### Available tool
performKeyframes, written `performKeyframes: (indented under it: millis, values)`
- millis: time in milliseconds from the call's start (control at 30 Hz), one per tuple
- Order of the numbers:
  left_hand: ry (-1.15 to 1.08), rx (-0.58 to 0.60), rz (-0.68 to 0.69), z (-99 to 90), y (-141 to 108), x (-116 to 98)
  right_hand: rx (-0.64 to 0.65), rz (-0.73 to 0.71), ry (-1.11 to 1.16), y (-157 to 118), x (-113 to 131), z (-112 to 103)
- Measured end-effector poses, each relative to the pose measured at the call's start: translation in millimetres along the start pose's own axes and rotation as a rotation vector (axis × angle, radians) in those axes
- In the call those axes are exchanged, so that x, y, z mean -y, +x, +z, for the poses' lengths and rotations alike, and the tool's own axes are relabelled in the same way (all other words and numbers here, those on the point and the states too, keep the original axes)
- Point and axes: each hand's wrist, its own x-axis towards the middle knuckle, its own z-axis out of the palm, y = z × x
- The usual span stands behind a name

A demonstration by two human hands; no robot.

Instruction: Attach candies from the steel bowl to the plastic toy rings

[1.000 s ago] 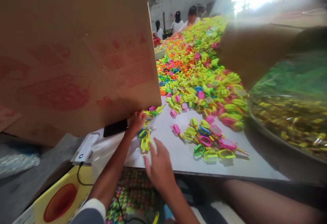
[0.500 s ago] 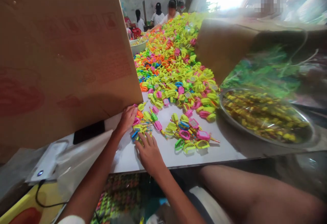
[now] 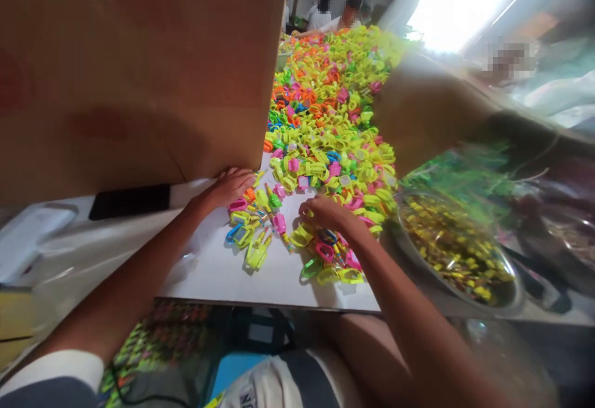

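My left hand (image 3: 233, 185) lies with fingers stretched out at the foot of the cardboard box, at the far edge of a small cluster of plastic toy pieces (image 3: 255, 253). These are yellow, pink, blue and green loops, several with striped sticks. My right hand (image 3: 320, 209) hovers over a second cluster (image 3: 325, 250) of similar pieces, its fingers loosely bent and apart. I see nothing held in it. Beyond both hands rises a large heap of the same bright pieces (image 3: 325, 129) on the white tabletop (image 3: 204, 271).
A tall cardboard box (image 3: 139, 73) blocks the left side, with a black phone-like slab (image 3: 130, 201) before it. At right, a metal basin (image 3: 515, 284) holds yellow pieces under clear plastic. Another cardboard box (image 3: 427, 110) borders the heap. People (image 3: 320, 14) sit at the back.
My right hand has left the left cluster and moved right and away from me, over the second cluster. My left hand stays by the box. The camera view has turned.
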Motion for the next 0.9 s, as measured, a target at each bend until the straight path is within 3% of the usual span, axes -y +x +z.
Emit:
performKeyframes:
  millis: [133,467,633,767,900]
  values:
    - [-0.046,-0.057,-0.042,-1.3,-11,-15,0.158,-0.046,-0.123,10,-3,3]
    - [-0.145,-0.128,-0.225,-2.9,-23,-50,0.287,0.016,-0.198,23,-2,7]
    - [-0.134,-0.115,-0.247,-3.9,-20,-65,0.286,0.011,-0.188,25,0,7]
    - [-0.103,-0.101,-0.288,-12.0,-23,-63,0.242,-0.007,-0.169,23,4,5]
    - [-0.112,-0.117,-0.244,-20.1,-40,-60,0.176,0.004,-0.085,6,11,-13]
